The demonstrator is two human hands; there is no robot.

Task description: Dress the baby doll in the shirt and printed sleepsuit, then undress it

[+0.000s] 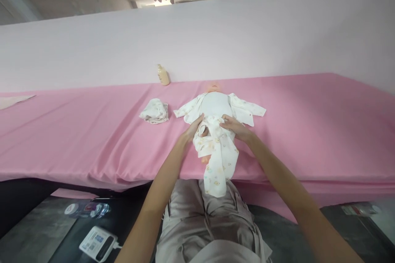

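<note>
A baby doll [213,88] lies on its back on the pink-covered table, its head toward the wall. Its white jacket [187,109] is spread open with the sleeves out to both sides, around a pale torso. White printed baby pants [220,160] lie over the doll's lower body, one leg hanging past the table edge. My left hand [195,126] grips the waistband at its left side. On the other side, my right hand [234,126] pinches the waistband between thumb and fingers. One small foot [205,159] shows below the cloth.
A folded white cloth [154,111] rests left of the doll. A pump bottle [163,75] stands by the wall on the pink sheet [92,131]. Below the table at left are a plastic water bottle [87,210] and a white device [98,244] with a cable.
</note>
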